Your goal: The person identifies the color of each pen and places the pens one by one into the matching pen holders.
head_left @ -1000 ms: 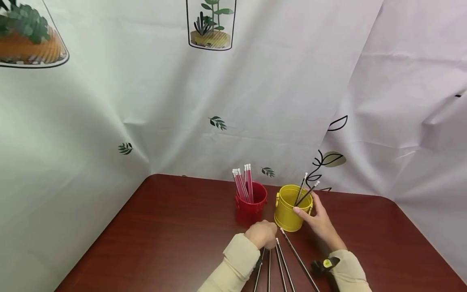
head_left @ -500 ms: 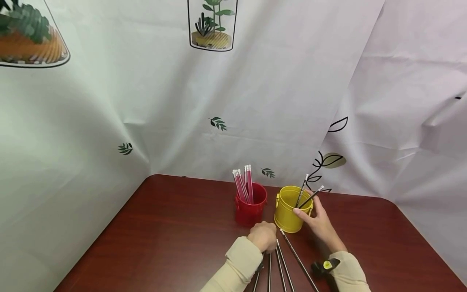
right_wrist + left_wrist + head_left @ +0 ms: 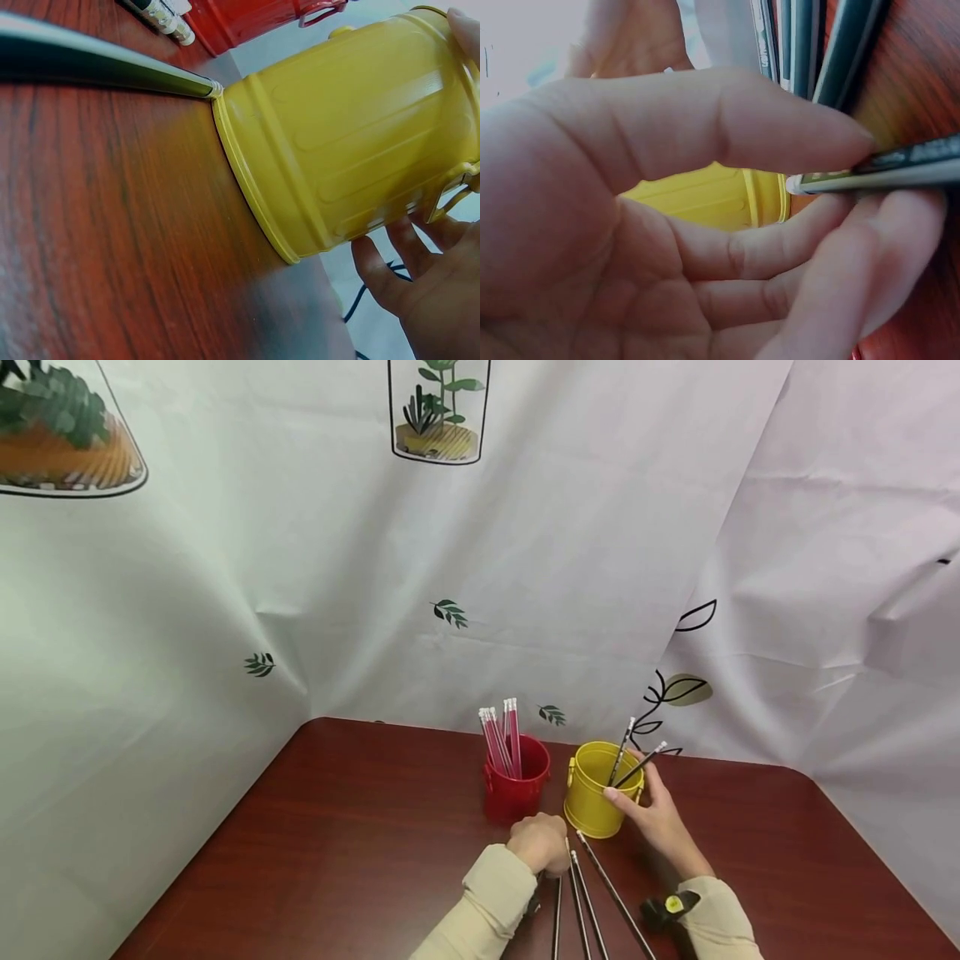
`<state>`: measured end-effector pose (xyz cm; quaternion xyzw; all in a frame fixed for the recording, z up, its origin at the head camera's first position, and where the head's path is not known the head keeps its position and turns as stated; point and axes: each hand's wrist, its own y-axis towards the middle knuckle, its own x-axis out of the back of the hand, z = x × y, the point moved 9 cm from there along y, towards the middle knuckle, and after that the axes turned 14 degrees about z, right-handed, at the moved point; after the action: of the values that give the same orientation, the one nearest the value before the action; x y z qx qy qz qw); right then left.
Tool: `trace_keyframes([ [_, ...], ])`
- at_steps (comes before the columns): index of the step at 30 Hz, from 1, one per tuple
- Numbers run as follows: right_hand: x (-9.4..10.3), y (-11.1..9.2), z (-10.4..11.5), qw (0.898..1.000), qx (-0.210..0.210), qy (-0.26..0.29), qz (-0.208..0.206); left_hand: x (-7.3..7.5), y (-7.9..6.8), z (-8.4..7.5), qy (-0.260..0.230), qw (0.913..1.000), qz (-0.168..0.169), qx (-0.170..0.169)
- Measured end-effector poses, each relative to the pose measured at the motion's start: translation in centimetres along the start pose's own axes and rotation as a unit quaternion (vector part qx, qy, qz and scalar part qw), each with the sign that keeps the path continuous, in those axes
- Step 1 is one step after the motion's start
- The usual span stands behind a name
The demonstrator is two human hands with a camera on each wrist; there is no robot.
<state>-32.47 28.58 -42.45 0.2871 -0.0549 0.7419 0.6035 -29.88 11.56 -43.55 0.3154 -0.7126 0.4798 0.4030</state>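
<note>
My left hand (image 3: 540,843) is in front of the red bucket (image 3: 513,797). Its thumb and fingers pinch a dark pencil (image 3: 915,169), as the left wrist view shows. With my right hand (image 3: 662,827) I hold the yellow bucket (image 3: 592,806) by its right side, thumb at the rim and fingers behind. Two dark pencils (image 3: 621,752) with white erasers lean inside that bucket. Several more dark pencils (image 3: 611,889) lie on the table in front of it, eraser ends pointing away from me. Part of the pinched pencil is hidden under my left hand in the head view.
Pink pencils (image 3: 498,743) stand in the red bucket, just left of the yellow one. Both buckets are near the back edge of the reddish-brown table (image 3: 337,852). A white printed cloth (image 3: 360,568) hangs behind it.
The leftmost pencil no longer shows on the table, and a pencil end now shows beside my left hand. My right hand stays on the yellow bucket; one pencil in it leaned further right.
</note>
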Motion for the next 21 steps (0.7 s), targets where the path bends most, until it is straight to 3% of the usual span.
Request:
trace_keyframes([
  [7, 0.1, 0.2, 0.0, 1.0, -0.008, -0.003, 0.002, 1.3, -0.7, -0.3, -0.029, 0.9986, -0.022, -0.038],
  [12, 0.2, 0.2, -0.1, 1.0, -0.003, -0.009, -0.001, 2.8, -1.2, -0.7, -0.036, 0.9946, -0.062, -0.075],
  [18, 0.2, 0.1, 0.0, 1.0, 0.005, 0.013, -0.005, 4.4, -1.9, -1.4, -0.059, 0.9826, -0.092, -0.15],
  [21, 0.0, 0.1, 0.1, 0.999, 0.022, 0.041, 0.001, 5.3, -2.4, -1.7, -0.079, 0.9715, -0.109, -0.195],
])
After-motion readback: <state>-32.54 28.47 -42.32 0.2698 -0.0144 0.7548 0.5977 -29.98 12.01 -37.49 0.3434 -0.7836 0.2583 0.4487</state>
